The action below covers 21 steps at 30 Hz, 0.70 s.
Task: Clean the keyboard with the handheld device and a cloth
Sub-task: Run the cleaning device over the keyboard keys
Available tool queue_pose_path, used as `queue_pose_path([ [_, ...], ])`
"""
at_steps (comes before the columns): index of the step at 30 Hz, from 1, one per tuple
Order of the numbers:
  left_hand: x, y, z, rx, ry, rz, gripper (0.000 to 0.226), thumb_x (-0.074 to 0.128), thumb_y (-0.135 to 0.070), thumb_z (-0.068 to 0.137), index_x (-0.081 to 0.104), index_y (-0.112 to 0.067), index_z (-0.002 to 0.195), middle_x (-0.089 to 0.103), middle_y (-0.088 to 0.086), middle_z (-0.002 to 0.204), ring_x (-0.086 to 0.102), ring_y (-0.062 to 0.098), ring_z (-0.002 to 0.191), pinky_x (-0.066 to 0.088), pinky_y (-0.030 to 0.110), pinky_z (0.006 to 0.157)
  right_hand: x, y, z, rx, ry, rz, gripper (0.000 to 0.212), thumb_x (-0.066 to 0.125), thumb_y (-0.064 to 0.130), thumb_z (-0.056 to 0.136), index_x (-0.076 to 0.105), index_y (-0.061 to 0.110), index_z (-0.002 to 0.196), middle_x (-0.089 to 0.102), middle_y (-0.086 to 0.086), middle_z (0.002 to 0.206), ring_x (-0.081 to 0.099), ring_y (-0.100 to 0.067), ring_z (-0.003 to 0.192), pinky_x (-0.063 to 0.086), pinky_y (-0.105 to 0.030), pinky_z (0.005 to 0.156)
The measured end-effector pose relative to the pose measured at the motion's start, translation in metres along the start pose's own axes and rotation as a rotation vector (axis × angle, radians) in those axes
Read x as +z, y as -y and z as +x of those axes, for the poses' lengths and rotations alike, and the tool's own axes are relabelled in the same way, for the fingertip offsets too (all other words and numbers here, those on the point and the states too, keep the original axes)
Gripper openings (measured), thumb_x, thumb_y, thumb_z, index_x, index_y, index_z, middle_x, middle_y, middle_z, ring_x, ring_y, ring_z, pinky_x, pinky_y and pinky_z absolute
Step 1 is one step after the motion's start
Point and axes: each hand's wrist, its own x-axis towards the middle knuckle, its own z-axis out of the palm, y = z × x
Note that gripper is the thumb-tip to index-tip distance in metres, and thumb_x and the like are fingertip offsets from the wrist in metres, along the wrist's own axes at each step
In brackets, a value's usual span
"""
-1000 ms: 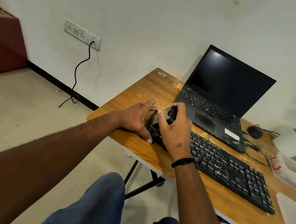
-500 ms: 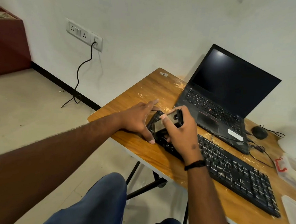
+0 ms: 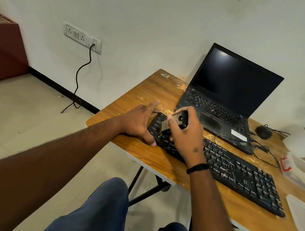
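A black keyboard (image 3: 237,172) lies diagonally on the wooden table (image 3: 149,90), with pale dust on its keys. My right hand (image 3: 186,137) grips a small grey and black handheld device (image 3: 174,122) over the keyboard's left end. My left hand (image 3: 138,122) lies flat with spread fingers against that left end, thumb on the table by the near corner. No cloth is identifiable in view.
An open black laptop (image 3: 226,95) stands behind the keyboard. A black mouse (image 3: 263,132) with cables lies to its right. Clear plastic containers (image 3: 298,170) and a lid (image 3: 301,213) sit at the right edge. A cord hangs from the wall socket (image 3: 94,44).
My right hand with the device has shifted slightly along the keyboard's left end. My left hand stays pressed in the same place.
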Motion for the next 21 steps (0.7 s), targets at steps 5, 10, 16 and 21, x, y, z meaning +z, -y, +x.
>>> queue_pose_path([
  [5, 0.000, -0.001, 0.000, 0.022, -0.005, 0.002, 0.149, 0.089, -0.060, 0.052, -0.005, -0.022, 0.161, 0.027, 0.000, 0.163, 0.022, 0.024, 0.148, 0.027, 0.043, 0.118, -0.009, -0.004, 0.002, 0.117, 0.179, 0.130, 0.018, 0.069, 0.021, 0.090, 0.054, 0.013, 0.095, 0.065, -0.014, 0.087, 0.063, -0.038, 0.060, 0.045, -0.030, 0.039],
  [10, 0.001, -0.002, 0.000, 0.012, -0.008, 0.016, 0.151, 0.086, -0.066, 0.050, -0.006, -0.025, 0.161, 0.024, 0.001, 0.165, 0.020, 0.025, 0.149, 0.028, 0.047, 0.120, 0.005, -0.006, 0.005, 0.127, -0.093, 0.041, 0.015, 0.065, 0.030, 0.090, 0.051, 0.025, 0.093, 0.064, -0.004, 0.084, 0.067, -0.030, 0.067, 0.049, -0.030, 0.048],
  [16, 0.001, -0.003, -0.001, 0.009, -0.022, 0.014, 0.152, 0.089, -0.063, 0.050, -0.006, -0.023, 0.161, 0.026, 0.003, 0.164, 0.021, 0.026, 0.149, 0.027, 0.047, 0.120, 0.001, -0.005, 0.005, 0.213, 0.074, 0.162, 0.017, 0.066, 0.020, 0.091, 0.053, 0.009, 0.095, 0.066, -0.019, 0.087, 0.063, -0.026, 0.046, 0.042, -0.025, 0.035],
  [21, 0.001, -0.005, -0.001, -0.001, -0.023, 0.010, 0.149, 0.094, -0.054, 0.057, -0.007, -0.024, 0.162, 0.020, 0.004, 0.166, 0.017, 0.026, 0.151, 0.025, 0.044, 0.120, 0.008, -0.006, 0.012, 0.212, -0.124, 0.094, 0.016, 0.065, 0.023, 0.091, 0.053, 0.013, 0.096, 0.064, -0.012, 0.089, 0.068, -0.030, 0.064, 0.041, -0.018, 0.035],
])
